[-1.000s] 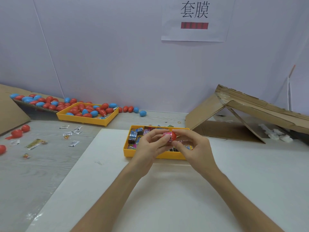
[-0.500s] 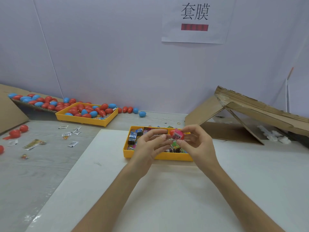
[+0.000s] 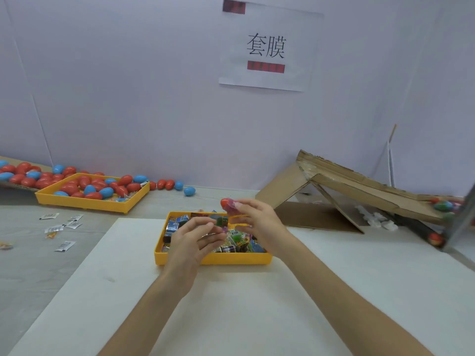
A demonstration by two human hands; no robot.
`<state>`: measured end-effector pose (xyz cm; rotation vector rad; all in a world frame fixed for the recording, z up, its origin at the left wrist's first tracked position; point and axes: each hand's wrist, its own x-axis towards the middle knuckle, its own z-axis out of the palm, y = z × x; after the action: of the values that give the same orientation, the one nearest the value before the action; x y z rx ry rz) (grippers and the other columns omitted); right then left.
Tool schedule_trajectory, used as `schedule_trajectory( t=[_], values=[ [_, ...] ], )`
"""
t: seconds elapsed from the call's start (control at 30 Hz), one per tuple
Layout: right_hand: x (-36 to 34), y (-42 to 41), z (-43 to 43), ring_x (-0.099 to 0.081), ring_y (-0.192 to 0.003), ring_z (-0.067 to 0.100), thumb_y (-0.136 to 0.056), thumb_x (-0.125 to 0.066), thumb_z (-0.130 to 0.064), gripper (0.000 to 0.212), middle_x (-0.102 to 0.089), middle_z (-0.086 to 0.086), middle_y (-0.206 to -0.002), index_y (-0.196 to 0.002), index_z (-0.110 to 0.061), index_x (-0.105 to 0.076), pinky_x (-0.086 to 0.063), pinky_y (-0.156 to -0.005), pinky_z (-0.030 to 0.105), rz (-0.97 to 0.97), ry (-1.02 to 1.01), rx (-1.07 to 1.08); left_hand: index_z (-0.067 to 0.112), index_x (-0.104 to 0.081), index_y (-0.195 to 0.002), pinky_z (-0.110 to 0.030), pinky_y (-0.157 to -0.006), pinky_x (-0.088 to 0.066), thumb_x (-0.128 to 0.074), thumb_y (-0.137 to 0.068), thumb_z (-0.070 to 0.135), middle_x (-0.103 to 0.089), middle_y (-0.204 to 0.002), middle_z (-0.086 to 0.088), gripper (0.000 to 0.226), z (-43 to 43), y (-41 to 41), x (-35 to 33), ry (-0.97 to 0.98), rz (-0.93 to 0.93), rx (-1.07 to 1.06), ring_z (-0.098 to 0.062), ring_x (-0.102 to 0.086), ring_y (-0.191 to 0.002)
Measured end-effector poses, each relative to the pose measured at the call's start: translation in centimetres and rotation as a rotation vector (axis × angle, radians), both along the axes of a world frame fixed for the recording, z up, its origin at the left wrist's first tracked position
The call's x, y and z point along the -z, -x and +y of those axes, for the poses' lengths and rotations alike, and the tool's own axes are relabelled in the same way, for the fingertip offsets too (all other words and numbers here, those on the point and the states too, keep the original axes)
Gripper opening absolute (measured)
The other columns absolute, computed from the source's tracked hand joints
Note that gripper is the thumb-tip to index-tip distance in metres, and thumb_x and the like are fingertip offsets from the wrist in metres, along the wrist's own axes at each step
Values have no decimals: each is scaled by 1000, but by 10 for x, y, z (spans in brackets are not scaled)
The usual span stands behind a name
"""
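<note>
My right hand (image 3: 257, 222) pinches a red plastic egg (image 3: 228, 203) wrapped in a pink printed sleeve, lifted above the near yellow tray (image 3: 213, 258). That tray holds several printed film sleeves (image 3: 239, 241). My left hand (image 3: 195, 240) hovers over the tray's left half with loosely curled fingers, apart from the egg and holding nothing I can see.
A second yellow tray (image 3: 87, 201) of red and blue eggs sits at the back left, with more eggs (image 3: 25, 173) behind it and loose ones (image 3: 189, 191) along the wall. Small packets (image 3: 64, 227) lie on the left. A cardboard ramp (image 3: 365, 186) stands right, wrapped eggs (image 3: 443, 205) at its end.
My right hand has lifted the wrapped egg up and away from my left hand, which has let go of it. The camera has tilted up and shifted right.
</note>
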<state>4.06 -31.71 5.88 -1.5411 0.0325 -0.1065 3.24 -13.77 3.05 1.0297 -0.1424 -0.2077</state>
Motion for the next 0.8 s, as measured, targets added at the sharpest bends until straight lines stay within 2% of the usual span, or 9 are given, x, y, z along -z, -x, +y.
schedule_trajectory(
  t=[0.1,0.23,0.27,0.3,0.4,0.53,0.6,0.7,0.8],
  values=[
    [-14,-31,9,-70,-81,16,-101,-58,-22,29,-72,9,-97,-120,-1,-64,-54,-71,25,102,-265,27,2,-67,-100,-28,-66,-61,-57,-97,2,-74,-85,-16,11,0,-1,1,-7,-2,2,-28,-75,-81],
    [-52,-58,-35,-68,-86,21,-104,-49,-20,22,-68,12,-106,-119,-7,-59,-50,-71,26,-126,-976,229,3,-68,-99,-29,-67,-62,-57,-97,3,-73,-84,-16,11,1,-4,2,-20,-4,26,-28,-75,-80],
    [-56,-58,-46,-68,-89,25,-105,-47,-22,25,-67,14,-109,-124,-8,-55,-50,-72,28,-173,-1082,277,3,-68,-99,-28,-66,-62,-57,-97,3,-73,-84,-15,11,1,-4,2,-21,2,22,-28,-75,-80],
    [-53,-57,-52,-69,-90,27,-106,-44,-24,27,-67,16,-110,-127,-8,-51,-50,-73,30,-179,-1086,311,2,-68,-99,-28,-66,-62,-57,-97,3,-73,-83,-15,11,1,-4,2,-23,9,19,-28,-75,-79],
    [-24,-46,-54,-71,-82,23,-106,-44,-22,24,-70,12,-102,-121,-8,-57,-52,-71,30,-68,-663,358,3,-68,-99,-28,-65,-61,-57,-97,4,-72,-82,-15,11,0,-3,1,-35,9,20,-28,-74,-79],
    [3,-23,-51,-66,-62,13,-101,-48,-6,22,-72,7,-81,-100,-10,-70,-54,-60,24,-79,-77,389,2,-68,-98,-27,-63,-60,-58,-98,4,-73,-79,-13,10,-1,-1,0,-105,-27,-34,-27,-74,-76],
    [8,-12,-45,-64,-61,12,-98,-55,-4,22,-72,1,-76,-92,-15,-73,-53,-57,21,-132,227,271,2,-68,-97,-27,-63,-60,-58,-98,3,-73,-77,-12,10,-1,-1,0,-124,-27,-71,-26,-74,-74],
    [10,-2,-29,-62,-69,1,-95,-66,-13,17,-71,-11,-80,-89,-28,-74,-48,-59,13,-206,727,10,6,-69,-93,-27,-62,-59,-59,-98,4,-72,-75,-11,12,0,-3,-1,-116,18,-125,-25,-73,-72],
    [11,-2,-21,-60,-77,5,-93,-69,-22,10,-68,-13,-95,-101,-27,-74,-47,-68,17,-225,982,-112,6,-68,-97,-29,-64,-59,-58,-98,5,-69,-76,-11,10,3,-5,-8,-60,42,-110,-23,-72,-70]
  ],
)
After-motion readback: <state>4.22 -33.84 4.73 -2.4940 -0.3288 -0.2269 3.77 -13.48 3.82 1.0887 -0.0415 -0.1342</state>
